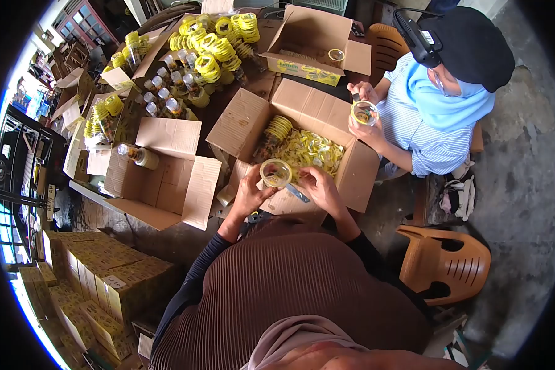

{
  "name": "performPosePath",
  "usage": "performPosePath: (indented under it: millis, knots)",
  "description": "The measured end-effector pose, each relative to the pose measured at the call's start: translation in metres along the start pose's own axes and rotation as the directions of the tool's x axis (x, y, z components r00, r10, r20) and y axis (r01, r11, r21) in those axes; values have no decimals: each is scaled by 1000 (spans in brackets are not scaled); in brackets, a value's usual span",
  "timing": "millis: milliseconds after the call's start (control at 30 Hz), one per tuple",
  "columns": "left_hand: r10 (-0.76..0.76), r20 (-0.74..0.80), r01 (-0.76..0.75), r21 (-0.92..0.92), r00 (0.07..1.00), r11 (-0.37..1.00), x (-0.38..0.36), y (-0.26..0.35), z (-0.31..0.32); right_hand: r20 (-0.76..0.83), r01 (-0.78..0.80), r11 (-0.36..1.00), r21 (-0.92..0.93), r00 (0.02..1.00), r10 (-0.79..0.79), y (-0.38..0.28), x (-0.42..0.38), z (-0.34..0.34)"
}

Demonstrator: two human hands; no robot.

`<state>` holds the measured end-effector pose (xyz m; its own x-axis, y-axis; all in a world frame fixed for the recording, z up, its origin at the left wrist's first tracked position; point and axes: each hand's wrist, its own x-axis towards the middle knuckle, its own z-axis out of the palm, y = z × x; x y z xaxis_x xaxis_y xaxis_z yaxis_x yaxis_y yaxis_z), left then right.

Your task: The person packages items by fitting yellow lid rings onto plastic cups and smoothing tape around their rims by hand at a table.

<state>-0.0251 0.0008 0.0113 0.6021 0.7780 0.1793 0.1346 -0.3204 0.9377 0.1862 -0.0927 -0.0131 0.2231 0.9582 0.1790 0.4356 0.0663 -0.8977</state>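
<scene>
My left hand (pixel 251 192) is wrapped round a clear plastic cup (pixel 275 174) with a yellow rim, held over the near edge of an open cardboard box. Close to the cup's right side, my right hand (pixel 319 185) has its fingers bent together; whatever lies between them is too small to make out. A blue-grey strip (pixel 297 193) shows between the hands on the box flap. Inside the box are many yellow label pieces (pixel 314 151) and a stack of yellow-rimmed cups (pixel 277 131).
Across the box at the right, a co-worker (pixel 435 117) holds another cup (pixel 364 113). An open box (pixel 160 179) stands left, bottles (pixel 166 92) and yellow-rimmed stacks (pixel 213 49) behind it. An orange chair (pixel 441 262) is at right, packed cartons (pixel 114 271) at lower left.
</scene>
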Motion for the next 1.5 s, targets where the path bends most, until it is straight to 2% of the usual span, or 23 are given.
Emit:
performPosePath:
  millis: [33,100,167,233,300,433,500,567,600,667,733,800,933,1000,1100,1167,1233,1333,1367,1433,1500]
  knots:
    - [-7,-21,6,-12,1000,1000,0,-3,-2,1,-3,1000,-1,1000,3,11,-3,-1]
    - [-26,-52,20,-104,998,994,-1,-11,-5,66,-68,982,-175,995,80,34,-9,-1]
    - [-80,0,79,-136,997,988,-4,-17,-11,84,-43,971,-233,994,65,48,-18,1]
    - [-91,-9,90,-120,996,989,-7,-18,-13,102,-18,957,-290,994,50,52,-24,4]
    - [-104,-17,102,-104,994,989,-9,-18,-12,87,-87,944,-319,989,121,55,-29,10]
    - [-137,1,137,-86,991,987,-13,-22,-9,87,-107,944,-313,986,141,64,-28,12]
    - [-141,9,141,-59,990,988,-15,-23,-9,113,-207,950,-233,965,238,68,-26,10]
    - [-50,-40,51,11,998,999,-15,-20,-7,107,-229,957,-180,962,250,71,-25,10]
    - [-51,-40,51,10,998,999,-15,-20,-7,99,-250,960,-126,960,263,70,-24,9]
    - [-141,6,142,-69,990,988,-16,-21,-9,79,-245,962,-122,964,255,68,-25,8]
    - [-145,10,145,-74,989,987,-16,-25,-8,59,-241,964,-117,967,249,67,-26,7]
    - [-148,13,149,-79,989,986,-16,-28,-7,33,-233,924,-302,966,255,65,-25,5]
    - [-168,12,169,-42,986,985,-15,-24,-7,57,-253,932,-260,959,276,60,-22,-2]
    - [-178,16,179,-20,984,984,-15,-22,-6,89,-355,912,-206,921,379,62,-20,-4]
    - [-169,4,169,-22,986,985,-14,-23,-4,69,-307,925,-222,942,329,60,-21,-5]
    - [-41,-36,43,76,999,996,-11,-20,-3,90,-269,923,-276,949,303,55,-20,-8]
    - [-24,-61,30,106,998,994,-9,-18,-3,112,-227,917,-328,954,277,42,-17,-11]
    - [69,-44,-53,299,997,953,-4,-18,-4,49,-164,936,-312,981,189,21,-12,-14]
    - [73,-48,-55,302,996,952,-3,-18,-3,15,-163,954,-251,985,172,15,-10,-15]
    - [-38,-138,50,85,990,995,-3,-17,1,-23,-154,970,-188,988,153,8,-8,-14]
    - [-57,-124,68,88,991,994,0,-22,0,-62,-94,988,-126,994,87,3,-7,-11]
